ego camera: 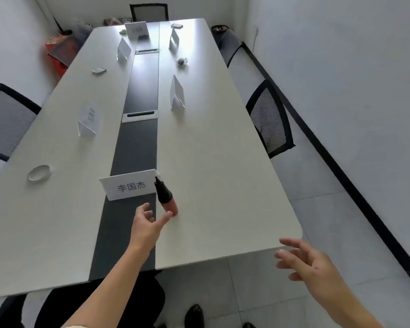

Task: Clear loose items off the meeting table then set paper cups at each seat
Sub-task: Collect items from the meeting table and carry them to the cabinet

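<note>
A long pale meeting table (213, 162) with a dark centre strip runs away from me. A red marker with a black cap (166, 197) lies near the front, beside a white name card (130, 187). My left hand (149, 221) is open over the table, its fingertips just short of the marker's red end. Off the table's front right corner, my right hand (305, 263) hovers open and holds nothing. Loose items lie farther out: a roll of tape (39, 172) at the left, a small flat object (99, 71), a dark crumpled thing (182, 61). No paper cups are in view.
Several more white name cards stand along both sides of the table. Mesh-backed chairs sit at the left (5, 119), right (269, 119) and far end (149, 11). A red box (59, 53) and clutter lie in the far left corner. Grey floor runs along the right wall.
</note>
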`<state>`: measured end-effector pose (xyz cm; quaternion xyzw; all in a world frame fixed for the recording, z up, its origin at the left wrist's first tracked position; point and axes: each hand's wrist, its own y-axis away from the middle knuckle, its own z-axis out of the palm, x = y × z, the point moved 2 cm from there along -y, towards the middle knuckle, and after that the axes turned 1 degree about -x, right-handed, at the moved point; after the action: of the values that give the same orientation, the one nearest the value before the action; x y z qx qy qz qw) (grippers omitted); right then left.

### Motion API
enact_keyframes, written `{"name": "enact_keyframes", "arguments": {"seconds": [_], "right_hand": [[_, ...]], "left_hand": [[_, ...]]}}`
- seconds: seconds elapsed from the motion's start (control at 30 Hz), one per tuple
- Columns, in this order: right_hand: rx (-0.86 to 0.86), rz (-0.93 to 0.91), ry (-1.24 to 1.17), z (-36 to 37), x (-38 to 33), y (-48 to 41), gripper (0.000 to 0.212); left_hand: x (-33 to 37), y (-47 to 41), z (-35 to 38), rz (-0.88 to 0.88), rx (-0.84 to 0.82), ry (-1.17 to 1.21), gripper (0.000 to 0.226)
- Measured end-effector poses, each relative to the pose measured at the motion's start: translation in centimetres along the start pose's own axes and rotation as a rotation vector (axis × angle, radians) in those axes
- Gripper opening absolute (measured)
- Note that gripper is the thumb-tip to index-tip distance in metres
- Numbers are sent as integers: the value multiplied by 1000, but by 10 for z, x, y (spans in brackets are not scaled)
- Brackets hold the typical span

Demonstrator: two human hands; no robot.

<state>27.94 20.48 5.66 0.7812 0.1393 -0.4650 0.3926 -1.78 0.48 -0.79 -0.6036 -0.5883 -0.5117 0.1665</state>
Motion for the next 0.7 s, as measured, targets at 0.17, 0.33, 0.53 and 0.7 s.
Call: {"name": "enact_keyframes", "arguments": {"seconds": [0.17,0.33,0.53,0.7], "right_hand": [[105,73,-48,12,7,4,23],[214,126,-94,20,0,17,47],[343,122,-132,17,6,29,27],[406,123,-149,3,12,42,22]], "left_hand": [[1,-63,18,-16,-83,-15,103],[0,-89,38,28,-118,-26,33],[15,-83,46,143,-134,-37,20],[46,-65,68,225,-206,-15,24]]}}
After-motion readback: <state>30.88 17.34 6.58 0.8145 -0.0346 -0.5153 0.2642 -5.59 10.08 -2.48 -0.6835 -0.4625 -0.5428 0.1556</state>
